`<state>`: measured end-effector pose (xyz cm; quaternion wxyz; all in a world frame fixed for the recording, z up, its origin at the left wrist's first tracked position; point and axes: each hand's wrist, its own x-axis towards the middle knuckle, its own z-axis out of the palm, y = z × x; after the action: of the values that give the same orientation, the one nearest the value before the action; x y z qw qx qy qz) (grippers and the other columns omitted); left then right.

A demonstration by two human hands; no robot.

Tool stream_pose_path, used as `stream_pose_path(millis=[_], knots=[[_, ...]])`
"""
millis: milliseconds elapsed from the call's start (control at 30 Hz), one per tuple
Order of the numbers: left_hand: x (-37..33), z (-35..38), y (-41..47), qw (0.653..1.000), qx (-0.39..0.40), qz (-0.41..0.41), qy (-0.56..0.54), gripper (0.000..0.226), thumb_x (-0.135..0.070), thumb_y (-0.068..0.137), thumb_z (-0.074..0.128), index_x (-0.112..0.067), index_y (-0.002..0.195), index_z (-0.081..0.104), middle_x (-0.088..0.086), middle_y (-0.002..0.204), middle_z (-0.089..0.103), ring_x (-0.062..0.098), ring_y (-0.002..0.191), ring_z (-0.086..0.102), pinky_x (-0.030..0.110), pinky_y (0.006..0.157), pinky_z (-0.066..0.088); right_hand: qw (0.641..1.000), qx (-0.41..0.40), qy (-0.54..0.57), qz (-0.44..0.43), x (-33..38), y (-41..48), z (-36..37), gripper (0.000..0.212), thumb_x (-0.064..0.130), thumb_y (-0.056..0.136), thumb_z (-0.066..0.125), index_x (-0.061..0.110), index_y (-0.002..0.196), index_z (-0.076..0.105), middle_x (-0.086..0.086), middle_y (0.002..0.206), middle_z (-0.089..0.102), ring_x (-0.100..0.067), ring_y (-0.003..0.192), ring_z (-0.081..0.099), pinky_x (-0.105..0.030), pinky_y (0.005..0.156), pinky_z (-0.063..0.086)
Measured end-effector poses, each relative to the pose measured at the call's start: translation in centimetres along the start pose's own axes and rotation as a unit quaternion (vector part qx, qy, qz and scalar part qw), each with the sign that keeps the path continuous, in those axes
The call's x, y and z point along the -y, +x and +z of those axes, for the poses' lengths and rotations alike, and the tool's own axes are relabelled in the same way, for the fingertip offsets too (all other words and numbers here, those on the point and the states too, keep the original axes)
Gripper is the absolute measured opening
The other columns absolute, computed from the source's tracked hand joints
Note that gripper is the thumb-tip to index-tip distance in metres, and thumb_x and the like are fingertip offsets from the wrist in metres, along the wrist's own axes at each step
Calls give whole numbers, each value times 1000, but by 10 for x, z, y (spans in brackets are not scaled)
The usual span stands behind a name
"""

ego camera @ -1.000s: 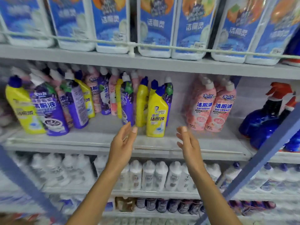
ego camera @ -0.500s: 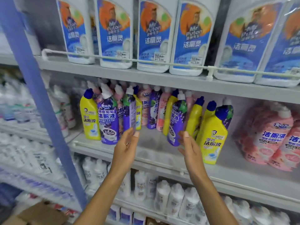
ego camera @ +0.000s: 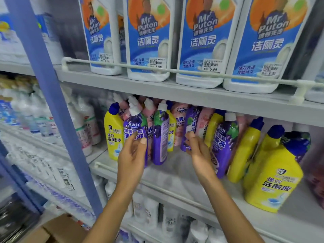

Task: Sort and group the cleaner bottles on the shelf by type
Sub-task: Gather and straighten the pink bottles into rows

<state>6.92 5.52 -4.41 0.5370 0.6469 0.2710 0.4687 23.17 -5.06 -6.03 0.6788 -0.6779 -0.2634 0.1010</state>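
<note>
The left hand [ego camera: 131, 155] and right hand [ego camera: 199, 155] are held straight-fingered, nothing gripped, before the mixed cleaner bottles [ego camera: 179, 123] at frame centre. The purple bottle [ego camera: 135, 126], judged rigid, slick and liquid-heavy, is best grasped mid-body.

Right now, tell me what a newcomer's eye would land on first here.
The row of big white bottles with blue labels fills the top shelf. Below, yellow, purple and pink bottles stand jumbled together on the middle shelf, where the left hand and right hand reach in, open.
</note>
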Motion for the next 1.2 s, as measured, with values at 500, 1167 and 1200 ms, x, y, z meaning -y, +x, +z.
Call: stream_pose_path(millis=[500, 1167, 1200], knots=[[39, -28, 74, 985, 3, -5, 173, 67, -75, 58, 81, -32, 108, 66, 2, 102, 71, 23, 90, 71, 45, 76, 60, 984, -51, -120, -118, 7, 43, 96, 58, 33, 81, 81, 26, 134, 60, 9, 125, 70, -8, 116, 66, -26, 100, 52], [32, 122, 15, 977, 197, 32, 77, 56, -63, 64, 84, -30, 102, 60, -11, 90, 74, 9, 81, 72, 42, 72, 61, 917, -274, -269, -104, 20, -51, -67, 54, 40, 81, 86, 18, 127, 68, 5, 100, 78, -4, 81, 70, -7, 65, 48], [32, 131, 15, 976, 201, 28, 78, 56, -65, 64, 84, -30, 101, 59, -10, 91, 74, 12, 82, 72, 42, 73, 60, 918, -278, -261, -107, 19, -50, -71, 55, 40, 81, 85, 18, 129, 67, 5, 103, 78, -7, 86, 72, -11, 68, 52]])
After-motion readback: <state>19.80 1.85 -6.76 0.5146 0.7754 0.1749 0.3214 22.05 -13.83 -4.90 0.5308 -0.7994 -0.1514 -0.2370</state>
